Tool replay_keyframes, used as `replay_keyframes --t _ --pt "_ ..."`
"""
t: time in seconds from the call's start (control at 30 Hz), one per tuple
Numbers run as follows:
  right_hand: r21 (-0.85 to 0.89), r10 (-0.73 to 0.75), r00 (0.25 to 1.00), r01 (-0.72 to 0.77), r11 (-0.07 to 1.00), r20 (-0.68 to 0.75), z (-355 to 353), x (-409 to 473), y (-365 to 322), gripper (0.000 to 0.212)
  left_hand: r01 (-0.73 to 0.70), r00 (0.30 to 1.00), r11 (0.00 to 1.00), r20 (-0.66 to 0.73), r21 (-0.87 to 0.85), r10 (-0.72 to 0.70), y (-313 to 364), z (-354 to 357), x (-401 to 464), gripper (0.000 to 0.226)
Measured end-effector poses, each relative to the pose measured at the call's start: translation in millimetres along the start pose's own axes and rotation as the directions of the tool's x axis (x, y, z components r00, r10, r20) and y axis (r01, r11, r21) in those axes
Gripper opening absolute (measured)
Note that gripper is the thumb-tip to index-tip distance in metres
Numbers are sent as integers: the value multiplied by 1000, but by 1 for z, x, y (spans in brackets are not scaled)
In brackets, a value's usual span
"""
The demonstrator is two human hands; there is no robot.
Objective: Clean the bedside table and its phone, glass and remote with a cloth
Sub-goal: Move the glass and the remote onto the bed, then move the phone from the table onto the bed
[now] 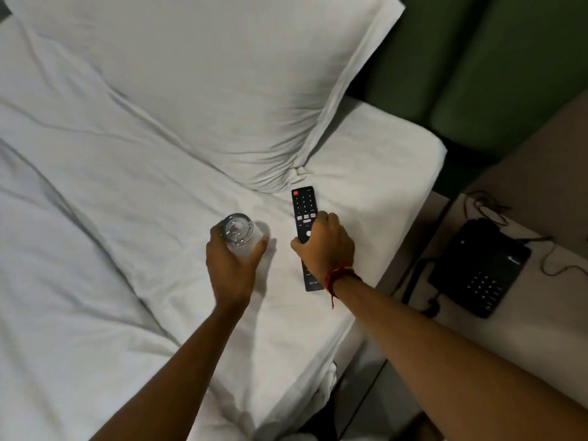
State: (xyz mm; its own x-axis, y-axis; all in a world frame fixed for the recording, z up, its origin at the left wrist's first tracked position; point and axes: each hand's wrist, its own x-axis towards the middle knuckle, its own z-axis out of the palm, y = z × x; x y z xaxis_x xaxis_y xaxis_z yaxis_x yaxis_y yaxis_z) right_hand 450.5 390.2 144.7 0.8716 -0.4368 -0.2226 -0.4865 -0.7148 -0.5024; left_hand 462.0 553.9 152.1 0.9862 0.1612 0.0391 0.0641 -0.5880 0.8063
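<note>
Clear drinking glass (238,233) sits wrapped in our left hand (230,262); our right hand (324,246) grips the black button remote (304,237), both over the white bed sheet (127,186) near its edge. Black corded phone (480,268) sits on the grey bedside table (541,313). No cloth visible; we judge wiping mostly left. Sheet offers room.

Dim, soft shadows, slight blur, wide-angle distortion
</note>
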Motion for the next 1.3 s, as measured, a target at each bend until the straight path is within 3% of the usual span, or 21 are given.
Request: replay_keyframes --t 0.13,0.3,0.37,0.5,0.6,0.7,0.77,0.83,1.0,1.07,1.13,1.2,1.3 --pt "-22 -34 990 32 999 -137 -4 5 9 66 -50 993 998 -105 24 52 20 0 4 93" --pt "0 -36 932 39 999 -360 -36 27 52 68 -369 920 927 -115 60 374 74 21 11 83" --pt "13 8 920 -3 1000 -392 -52 35 82 67 -415 910 910 -8 1 415 98 51 -1 82" --pt "11 140 897 -150 989 -419 -80 33 157 67 -376 859 920 331 -107 390 134 130 -47 80" --pt "80 252 887 -240 967 -386 -93 21 217 68 -397 751 909 526 -123 399 146 190 -79 74" --pt "188 374 868 -328 926 -327 -101 3 279 69 -417 590 904 729 -91 346 147 252 -109 72" --pt "295 502 823 -426 855 -268 -103 -9 322 66 -403 498 912 817 -79 290 143 289 -129 66" --pt "483 605 785 -483 730 -129 -102 -16 353 61 -344 466 936 852 -73 238 136 317 -139 51" --pt "725 734 651 -600 338 196 -92 -19 396 51 -75 500 988 863 132 -77 117 362 -151 11" --pt "781 709 650 -581 229 275 -87 -14 400 43 1 489 985 859 174 -152 115 369 -152 15" --pt "824 680 650 -554 117 340 -84 -7 398 37 15 454 981 872 195 -181 115 374 -156 33" --pt "844 677 632 -536 30 377 -82 1 393 38 26 470 976 859 215 -202 115 377 -159 41" --pt "843 716 590 -537 3 373 -85 4 386 36 46 505 978 840 203 -198 117 374 -162 35"
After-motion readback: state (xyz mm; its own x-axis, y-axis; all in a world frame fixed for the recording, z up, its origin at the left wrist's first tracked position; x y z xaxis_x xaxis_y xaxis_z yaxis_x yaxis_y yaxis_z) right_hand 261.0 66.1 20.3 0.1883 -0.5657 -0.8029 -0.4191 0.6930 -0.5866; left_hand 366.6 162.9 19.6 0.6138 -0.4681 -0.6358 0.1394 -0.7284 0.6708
